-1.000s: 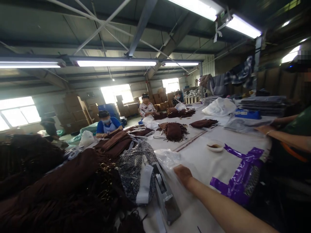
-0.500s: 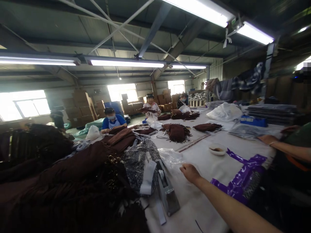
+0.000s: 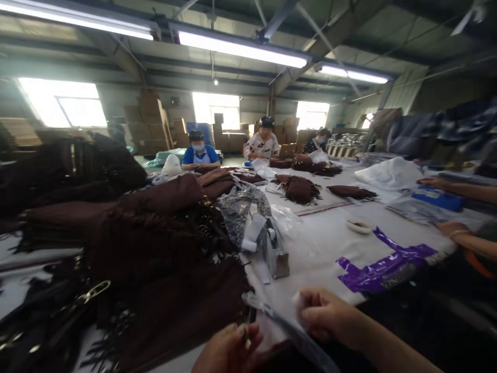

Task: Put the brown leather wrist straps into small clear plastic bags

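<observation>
At the bottom centre, my left hand (image 3: pixel 231 348) is closed, its fingertips pinched round a small dark, glinting thing too blurred to name. My right hand (image 3: pixel 336 317) is closed to its right, with something whitish and smeared at the fingertips. Between the two hands runs a narrow clear plastic strip (image 3: pixel 289 326). Beyond them stands a grey tape dispenser (image 3: pixel 277 255) beside a white roll or label strip (image 3: pixel 254 233) on a speckled black-and-white bag (image 3: pixel 233 207). Dark brown fringed cloths (image 3: pixel 155 233) lie piled left of my hands.
A purple plastic bag (image 3: pixel 388 269) and a tape ring (image 3: pixel 359 226) lie on the white table (image 3: pixel 326 243) at right. Another person's hands (image 3: pixel 452 230) are at the right edge, near a blue box (image 3: pixel 437 198). Three people are across the table.
My right hand has drawn back from the clear plastic near the dispenser towards the table's front edge. My left hand has come into view. The camera view has tipped down and shifted left.
</observation>
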Demonstrator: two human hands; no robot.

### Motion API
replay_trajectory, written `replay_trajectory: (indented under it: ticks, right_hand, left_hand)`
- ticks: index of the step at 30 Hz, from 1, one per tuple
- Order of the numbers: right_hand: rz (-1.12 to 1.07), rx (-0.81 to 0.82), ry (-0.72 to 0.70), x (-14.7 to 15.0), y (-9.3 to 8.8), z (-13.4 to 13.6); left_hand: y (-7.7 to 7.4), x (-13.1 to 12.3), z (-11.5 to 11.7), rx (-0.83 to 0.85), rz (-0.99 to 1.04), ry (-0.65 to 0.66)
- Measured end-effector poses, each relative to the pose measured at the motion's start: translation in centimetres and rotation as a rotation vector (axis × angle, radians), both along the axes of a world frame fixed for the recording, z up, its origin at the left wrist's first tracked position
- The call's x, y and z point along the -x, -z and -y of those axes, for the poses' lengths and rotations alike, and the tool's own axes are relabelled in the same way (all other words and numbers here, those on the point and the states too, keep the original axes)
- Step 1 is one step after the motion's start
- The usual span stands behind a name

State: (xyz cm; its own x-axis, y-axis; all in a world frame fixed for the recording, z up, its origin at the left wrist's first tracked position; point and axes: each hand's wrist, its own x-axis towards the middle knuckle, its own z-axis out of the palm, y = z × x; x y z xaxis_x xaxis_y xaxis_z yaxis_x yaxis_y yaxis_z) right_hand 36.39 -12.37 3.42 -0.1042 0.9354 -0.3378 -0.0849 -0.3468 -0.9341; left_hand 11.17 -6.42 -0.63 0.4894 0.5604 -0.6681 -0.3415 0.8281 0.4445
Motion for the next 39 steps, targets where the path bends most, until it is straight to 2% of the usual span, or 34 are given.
replay_trajectory:
  ticks: [3,5,7,9,11,15,17,21,25,27,34,39]
  right_hand:
    - [0.13,0.128,-0.164,5.6,1.9,-0.1]
    - [0.187,0.14,-0.183,7.9,2.6,-0.7]
    - [0.227,0.121,-0.127,8.9,2.8,-1.4]
    - [0.234,0.103,-0.042,8.8,2.8,-2.1]
    - [0.142,0.078,0.015,8.3,2.9,-2.1]
    - [-0.105,-0.006,0.043,8.6,3.5,-0.9]
    - [-0.129,-0.023,0.097,9.3,3.9,-0.4]
    - [0.07,-0.011,0.249,9.8,4.4,-0.4]
    - [0.393,-0.083,0.217,8.7,4.8,0.0]
    - [0.487,-0.119,0.17,8.5,4.9,0.6]
    - [0.607,-0.2,0.072,10.1,4.9,2.4]
    - [0.634,-0.17,0.076,10.4,4.5,2.6]
  left_hand:
    - [1.0,0.7,0.3,-0.037,0.231,0.033]
    - [1.5,1.0,0.7,-0.117,0.294,0.054]
    - [1.8,1.0,1.1,-0.206,0.269,0.079]
    - [1.8,0.9,1.5,-0.274,0.206,0.095]
    - [1.7,0.7,1.7,-0.307,0.16,0.096]
    - [1.5,0.3,2.1,-0.326,0.165,0.085]
    - [1.5,0.1,2.2,-0.312,0.132,0.072]
    - [1.6,0.2,2.1,-0.294,0.091,0.078]
    - [1.5,1.3,1.5,-0.207,0.164,0.05]
    - [1.3,1.7,1.1,-0.178,0.201,0.039]
    - [0.3,0.6,1.1,-0.215,0.111,-0.019]
    - [0.6,0.0,1.8,-0.295,0.031,-0.011]
